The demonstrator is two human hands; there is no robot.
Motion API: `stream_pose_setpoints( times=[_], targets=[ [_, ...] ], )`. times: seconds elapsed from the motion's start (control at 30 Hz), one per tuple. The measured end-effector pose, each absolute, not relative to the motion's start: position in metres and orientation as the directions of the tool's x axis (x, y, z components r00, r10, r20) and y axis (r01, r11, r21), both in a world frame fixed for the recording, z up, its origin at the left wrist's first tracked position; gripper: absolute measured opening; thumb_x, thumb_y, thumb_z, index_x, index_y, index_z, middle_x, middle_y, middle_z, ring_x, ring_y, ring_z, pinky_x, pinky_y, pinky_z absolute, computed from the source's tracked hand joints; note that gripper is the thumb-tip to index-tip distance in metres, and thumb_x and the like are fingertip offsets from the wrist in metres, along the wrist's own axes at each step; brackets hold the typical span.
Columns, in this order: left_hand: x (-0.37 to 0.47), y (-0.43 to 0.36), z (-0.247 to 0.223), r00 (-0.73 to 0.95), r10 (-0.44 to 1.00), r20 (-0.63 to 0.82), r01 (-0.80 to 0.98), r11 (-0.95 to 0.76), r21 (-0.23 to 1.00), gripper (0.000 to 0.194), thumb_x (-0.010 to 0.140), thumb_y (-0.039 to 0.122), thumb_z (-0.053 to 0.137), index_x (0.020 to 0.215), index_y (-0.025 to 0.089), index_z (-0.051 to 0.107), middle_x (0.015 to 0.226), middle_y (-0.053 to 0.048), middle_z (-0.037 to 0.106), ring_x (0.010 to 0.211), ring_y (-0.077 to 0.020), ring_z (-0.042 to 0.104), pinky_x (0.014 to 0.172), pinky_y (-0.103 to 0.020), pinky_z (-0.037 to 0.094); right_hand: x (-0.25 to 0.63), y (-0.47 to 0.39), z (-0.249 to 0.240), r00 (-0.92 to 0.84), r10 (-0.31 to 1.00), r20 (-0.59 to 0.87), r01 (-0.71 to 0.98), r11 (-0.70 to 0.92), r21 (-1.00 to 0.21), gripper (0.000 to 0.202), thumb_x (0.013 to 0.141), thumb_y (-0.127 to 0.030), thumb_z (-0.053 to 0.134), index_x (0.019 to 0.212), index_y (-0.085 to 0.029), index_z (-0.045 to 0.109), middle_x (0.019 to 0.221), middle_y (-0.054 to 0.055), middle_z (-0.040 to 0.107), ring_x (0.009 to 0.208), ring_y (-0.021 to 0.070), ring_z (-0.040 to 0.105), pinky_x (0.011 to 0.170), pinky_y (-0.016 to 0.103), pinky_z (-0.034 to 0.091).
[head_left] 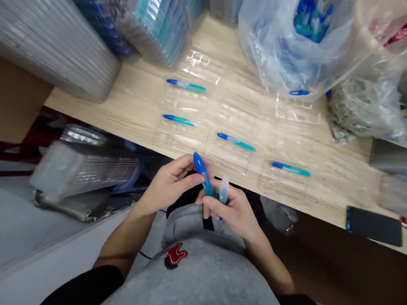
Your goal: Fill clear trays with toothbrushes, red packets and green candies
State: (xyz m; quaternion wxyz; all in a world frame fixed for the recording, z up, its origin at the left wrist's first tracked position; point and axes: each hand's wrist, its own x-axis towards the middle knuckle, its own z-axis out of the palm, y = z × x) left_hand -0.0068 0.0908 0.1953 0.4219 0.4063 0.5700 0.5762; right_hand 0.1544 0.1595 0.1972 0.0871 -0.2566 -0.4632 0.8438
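Observation:
My left hand [173, 182] pinches the blue upper part of a blue and teal pen-like piece [199, 165] near the table's front edge. Its teal lower end sits in the fingers of my right hand [229, 208], which also holds a second piece with a whitish, translucent tip [224, 190]. Clear plastic trays lie on the wooden table [138, 99]. Single blue and teal pens rest in them: one at the back left [186, 85], one below it [178, 120], one in the middle [236, 142] and one to the right [291, 169].
Stacked clear trays [52, 35] stand at the back left, beside stacks with blue and teal contents [155, 22]. A plastic bag of blue pieces [290, 52] stands at the back right. A dark phone [374, 226] lies at the right front edge. More trays [87, 164] are below left.

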Motion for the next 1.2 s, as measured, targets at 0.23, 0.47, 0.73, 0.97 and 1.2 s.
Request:
stream_pose_setpoints(
  times=[0.23, 0.47, 0.73, 0.97, 1.2],
  targets=[
    [-0.004, 0.110, 0.190, -0.272, 0.961, -0.059, -0.228, -0.004, 0.974, 0.024, 0.085, 0.030, 0.067, 0.105, 0.021, 0.058, 0.089, -0.002, 0.071, 0.083, -0.0130, 0.068, 0.079, -0.024, 0.053, 0.177, 0.173, 0.190, -0.700, 0.617, -0.360, 0.049, -0.462, -0.886, 0.033, 0.076, -0.037, 0.072, 0.104, -0.021, 0.067, 0.063, -0.004, 0.062, 0.044, 0.0046, 0.048, 0.044, 0.018, 0.037],
    [-0.054, 0.159, 0.203, 0.064, 0.986, -0.153, 0.189, 0.139, 0.972, 0.013, 0.080, 0.027, 0.068, 0.088, 0.017, 0.064, 0.087, -0.004, 0.068, 0.078, -0.0129, 0.065, 0.072, -0.025, 0.052, 0.182, 0.200, 0.179, -0.592, 0.720, -0.361, -0.032, -0.469, -0.883, 0.034, 0.078, -0.047, 0.067, 0.094, -0.018, 0.062, 0.069, 0.002, 0.066, 0.040, 0.0054, 0.048, 0.037, 0.017, 0.030],
    [-0.195, 0.316, 0.161, -0.500, 0.840, 0.212, 0.544, 0.114, 0.831, 0.020, 0.080, 0.035, 0.064, 0.095, 0.021, 0.064, 0.068, 0.006, 0.059, 0.069, -0.0104, 0.058, 0.079, -0.031, 0.047, 0.197, 0.218, 0.168, -0.528, 0.752, -0.395, -0.019, -0.475, -0.880, 0.032, 0.082, -0.047, 0.062, 0.096, -0.018, 0.063, 0.075, 0.001, 0.062, 0.048, 0.0050, 0.049, 0.042, 0.019, 0.033],
    [-0.219, 0.382, 0.131, -0.399, 0.889, 0.225, 0.731, 0.160, 0.663, 0.018, 0.069, 0.039, 0.074, 0.061, 0.030, 0.061, 0.078, -0.006, 0.062, 0.108, -0.0334, 0.053, 0.106, -0.059, 0.030, 0.205, 0.210, 0.152, -0.551, 0.675, -0.490, 0.017, -0.578, -0.816, 0.035, 0.084, -0.049, 0.059, 0.098, -0.018, 0.061, 0.075, 0.001, 0.063, 0.050, 0.0056, 0.049, 0.044, 0.020, 0.033],
    [-0.213, 0.384, 0.130, -0.347, 0.931, 0.111, 0.771, 0.216, 0.598, 0.025, 0.075, 0.042, 0.068, 0.066, 0.022, 0.057, 0.077, 0.001, 0.064, 0.114, -0.0231, 0.053, 0.106, -0.043, 0.032, 0.194, 0.221, 0.158, -0.634, 0.625, -0.455, -0.182, -0.692, -0.698, 0.032, 0.083, -0.046, 0.063, 0.102, -0.020, 0.063, 0.076, 0.000, 0.064, 0.054, 0.0065, 0.052, 0.048, 0.020, 0.037]
  ],
)
